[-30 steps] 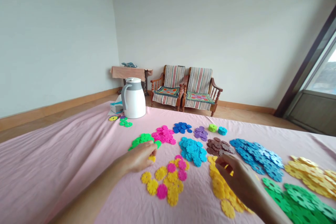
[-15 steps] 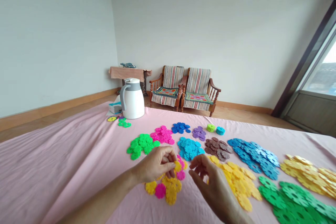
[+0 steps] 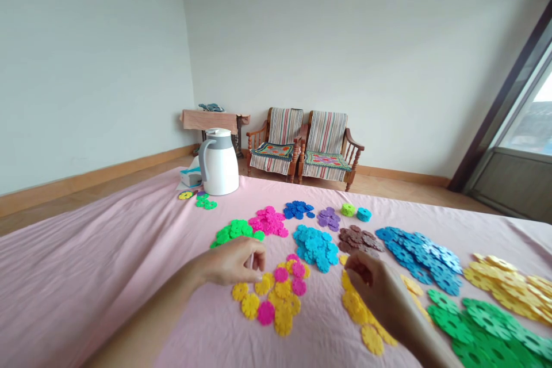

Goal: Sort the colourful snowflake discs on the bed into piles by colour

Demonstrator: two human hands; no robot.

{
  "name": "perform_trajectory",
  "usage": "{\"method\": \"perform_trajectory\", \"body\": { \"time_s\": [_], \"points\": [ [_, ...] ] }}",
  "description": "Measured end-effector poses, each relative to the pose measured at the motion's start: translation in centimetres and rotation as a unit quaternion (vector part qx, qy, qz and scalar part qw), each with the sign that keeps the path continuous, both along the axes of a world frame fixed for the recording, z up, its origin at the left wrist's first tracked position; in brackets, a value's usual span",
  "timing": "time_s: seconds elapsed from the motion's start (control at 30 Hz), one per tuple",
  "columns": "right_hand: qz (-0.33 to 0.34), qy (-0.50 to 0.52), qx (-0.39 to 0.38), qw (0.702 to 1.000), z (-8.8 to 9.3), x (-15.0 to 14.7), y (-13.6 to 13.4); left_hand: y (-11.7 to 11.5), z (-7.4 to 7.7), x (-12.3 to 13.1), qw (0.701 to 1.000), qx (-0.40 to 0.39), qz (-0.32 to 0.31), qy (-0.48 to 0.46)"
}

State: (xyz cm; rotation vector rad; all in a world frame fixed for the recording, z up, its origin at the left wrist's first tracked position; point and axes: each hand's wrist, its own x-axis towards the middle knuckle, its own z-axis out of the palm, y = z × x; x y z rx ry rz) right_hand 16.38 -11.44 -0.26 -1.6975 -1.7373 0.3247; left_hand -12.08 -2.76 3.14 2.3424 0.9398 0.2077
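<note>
My left hand [image 3: 241, 261] is in the air with loosely curled fingers, and no piece shows in it. It is just left of a cluster of yellow pieces [image 3: 283, 319] and pink pieces [image 3: 265, 313], flower-shaped plastic discs spread on the cloth. My right hand [image 3: 376, 280] is over the pile of larger yellow discs [image 3: 357, 306], fingers curled inward and partly covering it. Whatever its fingertips may hold is hidden. Behind the hands are piles of green discs [image 3: 235, 231], light blue discs [image 3: 315, 245] and brown discs [image 3: 359, 239].
A pink cloth [image 3: 142, 230] covers the table. A white jug [image 3: 222, 167] stands at the back left beside a tissue box [image 3: 190, 176]. Large blue discs [image 3: 420, 257] and dark green discs [image 3: 487, 328] lie to the right. Two wooden armchairs [image 3: 326, 152] stand by the wall.
My left hand has drawn back to the left from the yellow and pink cluster, uncovering more of it. My right hand has moved right, over the yellow pile, its fingers curling in.
</note>
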Motion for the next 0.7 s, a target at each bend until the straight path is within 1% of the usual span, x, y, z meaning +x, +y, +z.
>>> {"method": "perform_trajectory", "body": {
  "time_s": [0.1, 0.17, 0.23, 0.33, 0.4, 0.47, 0.53, 0.6, 0.63, 0.7],
  "points": [
    [-0.048, -0.049, 0.015, 0.998, 0.0, 1.9, 0.2, 0.6, 0.2, -1.8, 0.997, -0.007, -0.031, 0.073],
    [-0.071, -0.049, 0.037, 0.996, 0.0, 2.2, 0.2, 0.6, 0.0, -2.1, 0.995, 0.009, -0.04, 0.094],
    [-0.072, -0.041, 0.047, 0.995, -0.1, 2.1, 0.1, 0.4, -0.2, -1.9, 0.992, 0.026, -0.048, 0.112],
    [-0.067, -0.036, 0.041, 0.996, 0.0, 1.6, 0.0, 0.2, -0.2, -1.5, 0.989, 0.022, -0.053, 0.136],
    [-0.063, -0.03, 0.04, 0.997, 0.2, 1.1, 0.0, 0.2, -0.1, -1.4, 0.99, 0.018, -0.055, 0.127],
    [-0.048, -0.018, 0.048, 0.998, 0.3, 0.5, -0.1, 0.3, -0.2, -1.1, 0.996, -0.016, -0.042, 0.081],
    [-0.018, -0.002, 0.06, 0.998, 0.4, -0.5, -0.2, 0.2, -0.4, -0.5, 0.997, -0.082, 0.0, -0.008],
    [0.018, 0.017, 0.066, 0.998, 0.4, -1.8, -0.3, -0.1, -0.8, 0.7, 0.982, -0.145, 0.041, -0.111],
    [0.034, 0.03, 0.067, 0.997, 0.4, -2.6, -0.5, -0.4, -1.0, 1.4, 0.973, -0.162, 0.048, -0.158],
    [0.061, 0.068, 0.064, 0.994, 0.2, -4.1, -0.7, -1.2, -1.5, 2.9, 0.957, -0.179, 0.041, -0.225]
  ]
}}
